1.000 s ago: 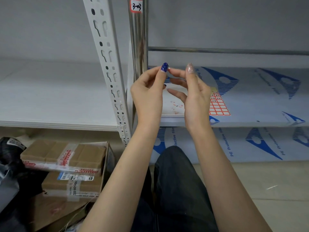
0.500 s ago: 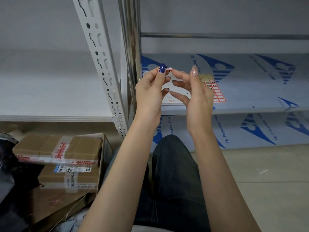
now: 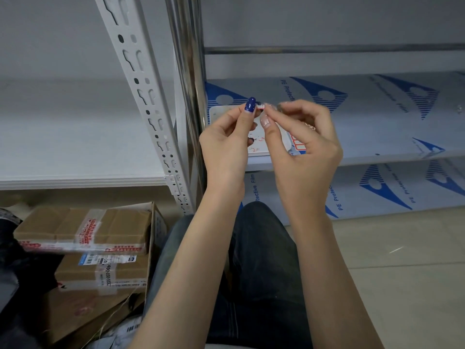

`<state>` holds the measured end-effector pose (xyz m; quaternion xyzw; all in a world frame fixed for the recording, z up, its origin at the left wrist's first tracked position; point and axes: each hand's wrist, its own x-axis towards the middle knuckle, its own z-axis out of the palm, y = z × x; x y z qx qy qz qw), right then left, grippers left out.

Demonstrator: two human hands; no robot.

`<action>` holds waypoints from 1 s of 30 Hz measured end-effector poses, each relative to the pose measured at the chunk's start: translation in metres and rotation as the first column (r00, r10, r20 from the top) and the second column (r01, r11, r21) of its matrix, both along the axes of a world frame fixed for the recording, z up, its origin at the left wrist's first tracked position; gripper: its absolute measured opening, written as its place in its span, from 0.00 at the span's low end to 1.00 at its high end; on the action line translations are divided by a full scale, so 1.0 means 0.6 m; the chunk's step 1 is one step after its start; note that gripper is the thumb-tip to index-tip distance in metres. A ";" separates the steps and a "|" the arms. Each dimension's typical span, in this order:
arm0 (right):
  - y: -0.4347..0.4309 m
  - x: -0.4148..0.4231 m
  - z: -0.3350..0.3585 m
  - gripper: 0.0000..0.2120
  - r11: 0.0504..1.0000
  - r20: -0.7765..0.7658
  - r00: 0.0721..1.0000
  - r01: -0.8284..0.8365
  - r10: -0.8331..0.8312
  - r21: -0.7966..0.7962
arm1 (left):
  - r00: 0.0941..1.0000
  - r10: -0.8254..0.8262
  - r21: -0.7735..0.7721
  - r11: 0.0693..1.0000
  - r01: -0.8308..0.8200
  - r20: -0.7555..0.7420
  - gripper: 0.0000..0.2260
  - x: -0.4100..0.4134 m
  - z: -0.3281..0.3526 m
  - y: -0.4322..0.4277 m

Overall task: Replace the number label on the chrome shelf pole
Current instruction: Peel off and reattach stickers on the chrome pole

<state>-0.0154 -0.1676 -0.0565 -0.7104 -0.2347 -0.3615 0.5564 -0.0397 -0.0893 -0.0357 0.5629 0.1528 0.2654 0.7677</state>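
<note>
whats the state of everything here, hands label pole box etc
left hand, pinching the label
right hand, pinching its other end
label, held in the air between both hands
chrome pole, upright, no label on the part in view
label sheet, flat on the shelf, partly hidden by the hands
cardboard box, open, taped parcels inside

Both arms are raised. A tiny label [image 3: 260,107] is pinched between the left hand [image 3: 226,144] and the right hand [image 3: 305,149], fingers curled.
</note>
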 end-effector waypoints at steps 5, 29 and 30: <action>0.001 -0.002 0.001 0.09 0.997 -0.109 0.994 0.035 -0.027 0.073 | 1.000 -0.023 -0.033 0.999 0.022 -0.018 0.06 -0.006 0.008 -0.007; -0.018 -0.006 0.027 0.08 0.993 -0.125 0.992 0.046 -0.033 0.106 | 0.978 -0.210 -0.197 0.958 0.210 0.021 0.12 -0.024 0.043 -0.021; -0.018 -0.005 0.027 0.08 0.993 -0.130 0.991 0.045 -0.031 0.108 | 0.978 -0.208 -0.194 0.959 0.208 0.022 0.12 -0.025 0.044 -0.021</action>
